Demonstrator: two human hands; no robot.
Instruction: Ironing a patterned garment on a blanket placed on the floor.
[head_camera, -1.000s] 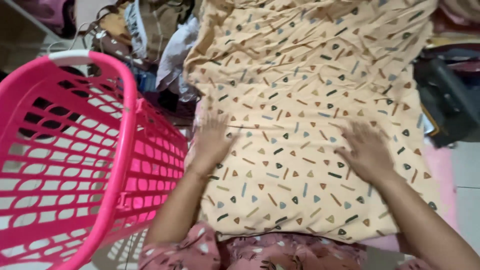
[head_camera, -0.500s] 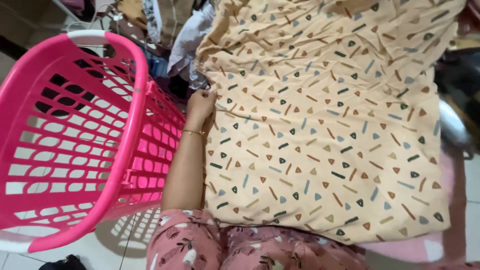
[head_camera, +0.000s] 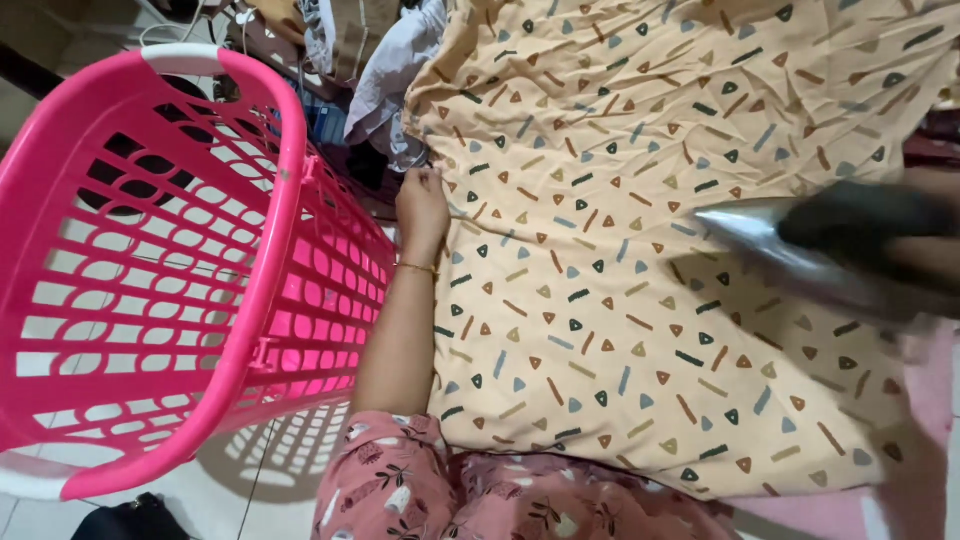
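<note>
A peach-coloured cloth (head_camera: 640, 230) printed with small triangles and dashes lies spread flat in front of me. My left hand (head_camera: 422, 205) grips its left edge, a thin bracelet on the wrist. My right hand (head_camera: 930, 235) comes in from the right edge, blurred, holding a clothes iron (head_camera: 800, 250) with a dark handle and shiny metal soleplate. The iron hangs over the right half of the cloth, tip pointing left. I cannot tell whether it touches the cloth.
A tall pink slatted laundry basket (head_camera: 150, 290) stands tilted at my left, close to my left arm. A heap of mixed clothes (head_camera: 350, 60) lies behind it at the top. My pink patterned trousers (head_camera: 520, 500) show at the bottom edge.
A second ago both hands lay flat on the cloth. My left hand then moved to the left edge and gripped it. My right hand left view and has returned with the iron.
</note>
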